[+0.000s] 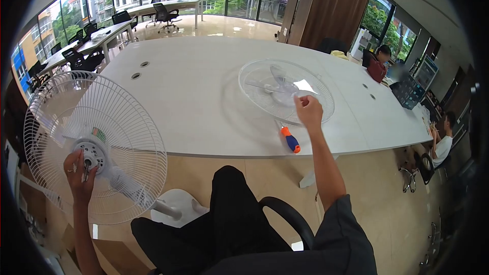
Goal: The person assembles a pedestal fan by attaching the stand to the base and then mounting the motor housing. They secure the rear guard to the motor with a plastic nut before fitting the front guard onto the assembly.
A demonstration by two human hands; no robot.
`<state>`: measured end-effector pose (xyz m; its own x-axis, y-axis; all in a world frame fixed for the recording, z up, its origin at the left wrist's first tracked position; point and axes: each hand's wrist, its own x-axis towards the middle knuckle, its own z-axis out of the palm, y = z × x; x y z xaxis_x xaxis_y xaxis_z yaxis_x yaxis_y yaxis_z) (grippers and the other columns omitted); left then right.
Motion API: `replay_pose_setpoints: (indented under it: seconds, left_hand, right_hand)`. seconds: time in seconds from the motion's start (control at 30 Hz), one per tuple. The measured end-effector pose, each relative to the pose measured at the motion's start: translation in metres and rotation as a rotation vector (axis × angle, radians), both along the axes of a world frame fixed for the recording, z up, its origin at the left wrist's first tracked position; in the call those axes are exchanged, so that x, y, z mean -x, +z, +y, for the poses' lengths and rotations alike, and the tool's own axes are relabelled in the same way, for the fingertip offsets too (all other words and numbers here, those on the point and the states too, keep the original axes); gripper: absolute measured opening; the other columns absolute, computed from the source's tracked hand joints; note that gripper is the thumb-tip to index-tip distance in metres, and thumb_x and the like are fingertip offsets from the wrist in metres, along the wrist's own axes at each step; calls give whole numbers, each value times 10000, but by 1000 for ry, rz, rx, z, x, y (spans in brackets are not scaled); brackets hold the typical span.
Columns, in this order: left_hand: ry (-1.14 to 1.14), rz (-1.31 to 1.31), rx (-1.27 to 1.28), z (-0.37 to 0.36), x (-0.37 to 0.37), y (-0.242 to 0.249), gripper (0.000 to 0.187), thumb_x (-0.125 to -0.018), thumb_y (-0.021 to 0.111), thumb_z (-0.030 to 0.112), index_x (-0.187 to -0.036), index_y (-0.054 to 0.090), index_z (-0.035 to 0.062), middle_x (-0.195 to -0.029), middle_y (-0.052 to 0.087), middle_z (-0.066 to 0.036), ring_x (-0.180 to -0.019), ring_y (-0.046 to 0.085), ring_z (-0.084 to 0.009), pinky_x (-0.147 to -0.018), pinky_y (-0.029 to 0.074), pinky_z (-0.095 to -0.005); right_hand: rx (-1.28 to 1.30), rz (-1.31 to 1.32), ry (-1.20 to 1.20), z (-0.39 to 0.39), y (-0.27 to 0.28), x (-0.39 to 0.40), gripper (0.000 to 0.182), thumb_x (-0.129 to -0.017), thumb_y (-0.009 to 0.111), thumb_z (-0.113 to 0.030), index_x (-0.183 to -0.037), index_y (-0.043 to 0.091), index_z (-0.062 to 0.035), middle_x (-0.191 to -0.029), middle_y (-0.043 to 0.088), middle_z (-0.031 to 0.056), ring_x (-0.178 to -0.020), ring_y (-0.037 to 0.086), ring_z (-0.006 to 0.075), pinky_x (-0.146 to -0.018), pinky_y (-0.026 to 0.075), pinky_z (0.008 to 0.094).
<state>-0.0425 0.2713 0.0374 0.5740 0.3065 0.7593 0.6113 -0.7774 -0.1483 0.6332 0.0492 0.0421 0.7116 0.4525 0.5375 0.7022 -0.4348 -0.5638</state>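
Note:
At the left stands a fan with its white rear wire grille (137, 122) and a round motor hub (97, 153) in the middle, without blades on it. My left hand (80, 173) is closed around the thin metal motor shaft (87, 163) at that hub. On the table lies the front grille (254, 103), with a clear fan blade (277, 74) resting in it. My right hand (310, 111) is raised over the grille's near right part, fingers pinched; what they hold is too small to tell. Below it lies an orange and blue screwdriver (290, 140).
The white table (193, 97) spans the middle. The fan's pole runs to a white base (175, 204) on the floor, beside my legs. A black chair armrest (290, 214) is at my right. Two people (442, 140) sit at the right; office chairs (165, 15) stand far back.

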Motion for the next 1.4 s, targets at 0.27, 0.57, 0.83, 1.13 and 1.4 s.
replay_pose_setpoints:
  seconds: [0.27,0.57,0.83,1.13,1.4]
  left_hand:
    - [415,-612,43,-80,-11,-63,966,-576,920,238,-1392,455,9,-1402,465,-163,-1288,414,-339,-1073,346,-457]
    - [404,-863,294,-209,-1,-70,761,-644,874,129,-1310,535,-11,-1283,515,-165,-1220,482,-301,-998,420,-401]
    - [252,-900,306,-295,-26,-13,676,-677,838,97,-1276,551,-25,-1231,562,-175,-1109,570,-308,-952,449,-380]
    - [146,-1219,397,-320,-34,-24,792,-640,887,193,-1312,528,-23,-1287,527,-201,-1168,535,-315,-942,455,-417]
    - [560,-887,117,-238,-13,-16,808,-676,866,366,-1316,536,-3,-1374,454,-211,-1310,361,-392,-1058,305,-534]
  right_hand:
    - [264,448,153,42,-105,-167,354,-793,644,-349,-604,613,-52,-566,594,61,-454,517,125,-377,339,267]
    - [-405,73,190,8,0,-112,270,-931,551,-212,-935,696,15,-741,678,80,-623,615,150,-576,479,270]
    - [-649,48,538,-80,103,164,233,-969,557,-168,-1068,688,-3,-791,659,37,-680,566,80,-619,437,218]
    - [-652,79,1162,-67,8,417,120,-914,595,1,-953,686,70,-763,678,99,-638,648,130,-585,517,237]
    - [-642,238,1246,34,-21,464,93,-863,644,16,-934,690,54,-716,693,102,-589,629,132,-581,484,245]
